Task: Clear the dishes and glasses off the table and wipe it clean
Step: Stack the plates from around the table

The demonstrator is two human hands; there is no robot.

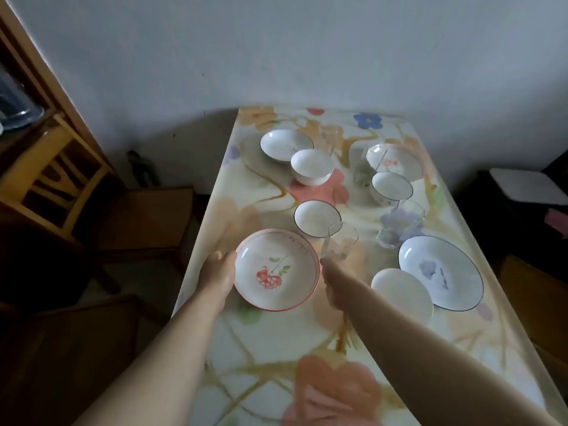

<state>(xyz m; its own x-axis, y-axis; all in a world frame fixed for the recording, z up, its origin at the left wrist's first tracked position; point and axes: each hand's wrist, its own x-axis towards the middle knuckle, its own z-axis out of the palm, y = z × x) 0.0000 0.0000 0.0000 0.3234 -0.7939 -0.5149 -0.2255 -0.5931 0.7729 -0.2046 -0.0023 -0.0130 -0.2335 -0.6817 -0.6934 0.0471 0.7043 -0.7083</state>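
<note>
both hands [218, 276] grip round glossy plate [276, 269].

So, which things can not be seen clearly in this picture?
- Fingers of the left hand: hidden under the red-flower plate, head view.
- Right hand: its grip is behind the plate rim; whether it holds the glass is unclear.
- Far glass: faint, blurred.

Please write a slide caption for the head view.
Both hands grip the red-flower plate at the edge of the table.
</note>
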